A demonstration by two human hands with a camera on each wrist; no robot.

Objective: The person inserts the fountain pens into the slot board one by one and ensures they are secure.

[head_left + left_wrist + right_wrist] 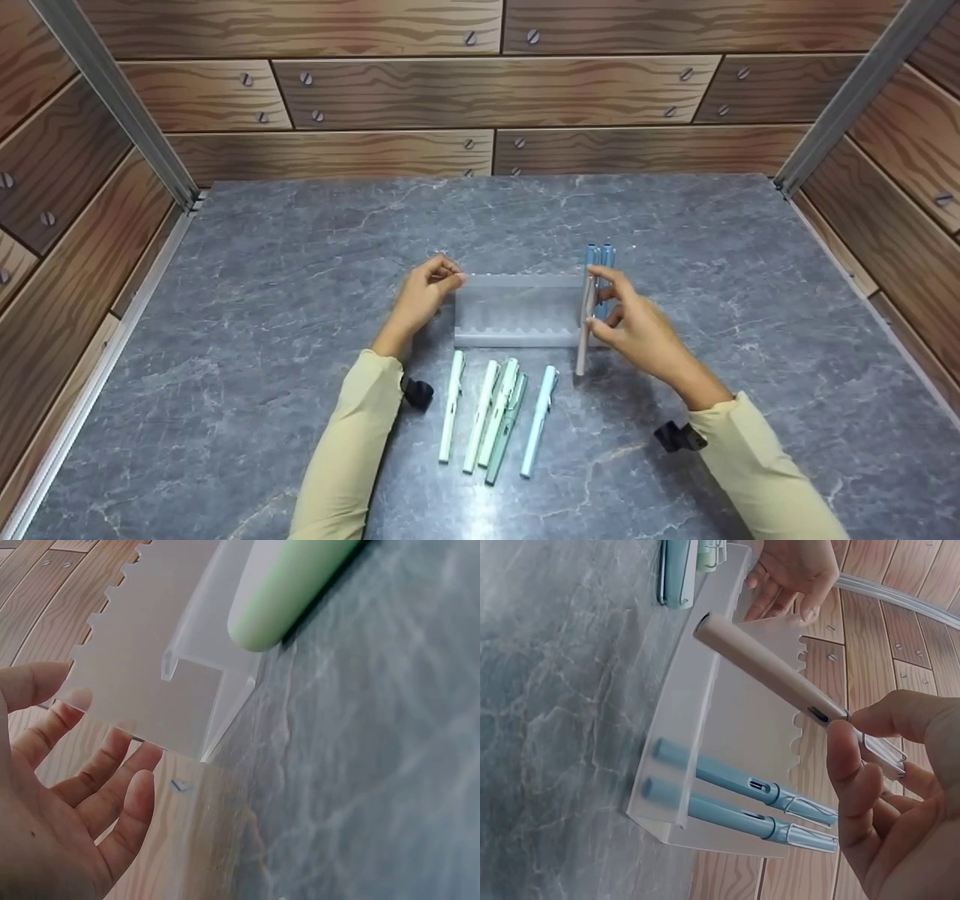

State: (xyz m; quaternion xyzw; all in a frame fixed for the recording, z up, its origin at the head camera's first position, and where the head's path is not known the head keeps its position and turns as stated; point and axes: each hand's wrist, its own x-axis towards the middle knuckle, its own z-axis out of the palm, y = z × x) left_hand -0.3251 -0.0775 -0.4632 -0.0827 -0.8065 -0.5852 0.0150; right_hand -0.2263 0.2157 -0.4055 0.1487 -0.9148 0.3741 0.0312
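My left hand (422, 297) pinches the upper left corner of a frosted clear pen stand (517, 309) with a notched top edge. In the left wrist view the thumb and index finger meet at that edge. My right hand (639, 330) holds a beige-pink pen (772, 671) between thumb and fingers, tilted in front of the stand's right end. Two blue pens (739, 816) lean side by side in the stand at that end, partly hidden by the right hand in the head view.
Before the stand lie several pale green pens (451, 409), a darker green pen (504, 435) and a light blue pen (538, 425). They rest on a grey marbled tabletop (300, 247). Wood-patterned panels (495, 90) enclose the back and sides.
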